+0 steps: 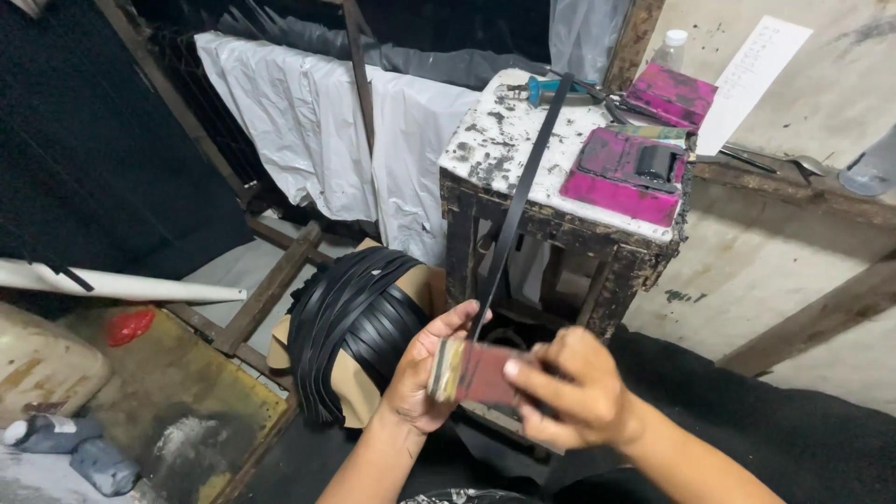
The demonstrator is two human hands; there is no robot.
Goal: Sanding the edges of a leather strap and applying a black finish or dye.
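Note:
My left hand (420, 373) holds the near end of a long black strap (519, 196) against a small block (471, 371) with a reddish face and pale edge. My right hand (565, 387) grips the block from the right side, fingers curled over it. The strap runs up and away onto the white, stained top of a dark wooden stand (523, 140). Left of my hands, a bundle of several black straps (350, 317) drapes over a tan cardboard-covered form.
On the stand lie a magenta tray with a black roller (630, 168), a second magenta tray (672, 93), a blue-handled tool (551, 91) and a plastic bottle (670, 47). White plastic sheeting (308, 121) hangs behind. A wooden frame (271, 289) and a pale container (42, 364) sit at left.

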